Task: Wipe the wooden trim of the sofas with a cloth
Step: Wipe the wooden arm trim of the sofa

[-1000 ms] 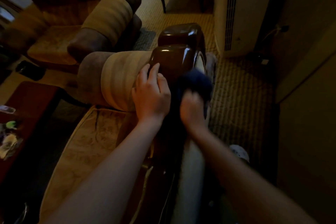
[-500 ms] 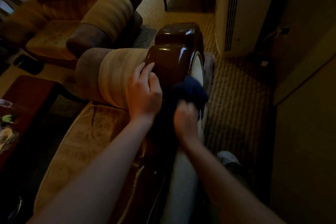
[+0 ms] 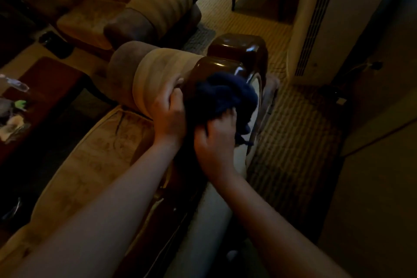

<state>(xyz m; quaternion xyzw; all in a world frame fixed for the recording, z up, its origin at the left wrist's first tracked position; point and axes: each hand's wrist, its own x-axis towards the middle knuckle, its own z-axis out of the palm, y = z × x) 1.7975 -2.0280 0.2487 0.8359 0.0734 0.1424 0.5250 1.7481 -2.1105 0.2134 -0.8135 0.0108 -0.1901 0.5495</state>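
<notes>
Right hand clutching dark cloth against glossy wooden trim, left hand gripping padded armrest beside it, second sofa and low table nearby.

You stand in dim lounge or hotel-style sitting room. Evidence: upholstered sofa with glossy wooden trim; matching armchair beside it; patterned carpet; dark low surface at left; tall white floor-standing air conditioner at right.
</notes>
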